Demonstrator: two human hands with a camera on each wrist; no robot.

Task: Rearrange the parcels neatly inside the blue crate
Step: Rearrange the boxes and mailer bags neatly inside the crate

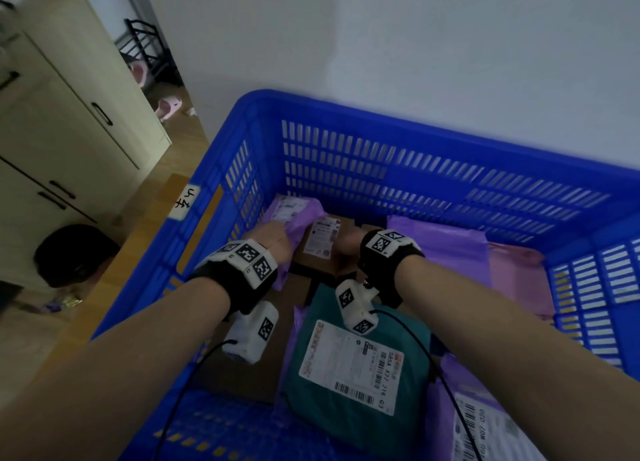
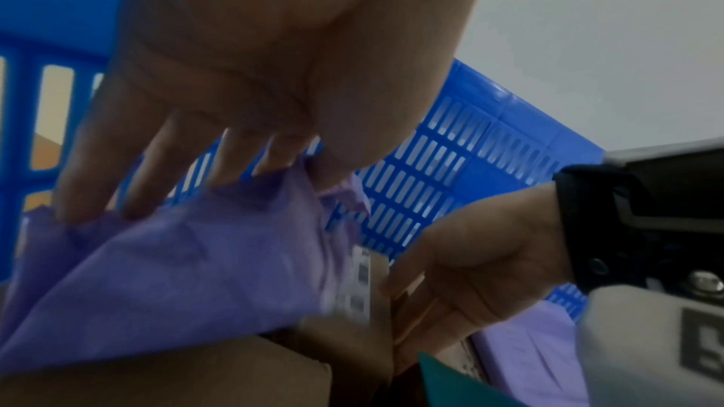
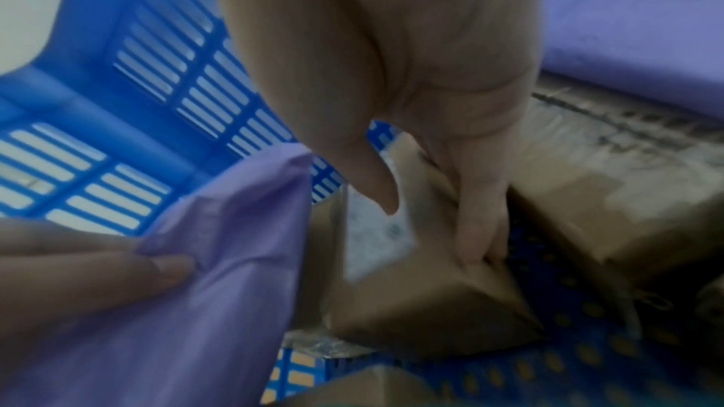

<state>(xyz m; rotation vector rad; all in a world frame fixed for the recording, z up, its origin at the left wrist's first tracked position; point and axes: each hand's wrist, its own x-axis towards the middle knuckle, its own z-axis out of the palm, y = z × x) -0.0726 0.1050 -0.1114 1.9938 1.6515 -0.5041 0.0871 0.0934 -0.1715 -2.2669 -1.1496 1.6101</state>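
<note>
Inside the blue crate [image 1: 332, 148], the left hand [image 1: 273, 244] pinches a purple bag [image 2: 188, 274]; the right hand [image 3: 431, 88] apparently grips a cardboard box [image 3: 423, 299] by its edge

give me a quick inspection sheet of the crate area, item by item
surface: blue crate stands on a wood floor by a white wall; its perforated bottom shows between parcels.
job's things: purple mailer in the far left corner, small cardboard box beside it, teal mailer near, pink mailer at right, more purple mailers around.
clutter: nothing seen inside the crate besides parcels.
grippers: left hand pinches the purple mailer; right hand grips the small cardboard box, fingers on its side.
cables: black cable hangs from each wrist camera over the parcels.
surroundings: cream cabinet at left, doorway behind.
</note>
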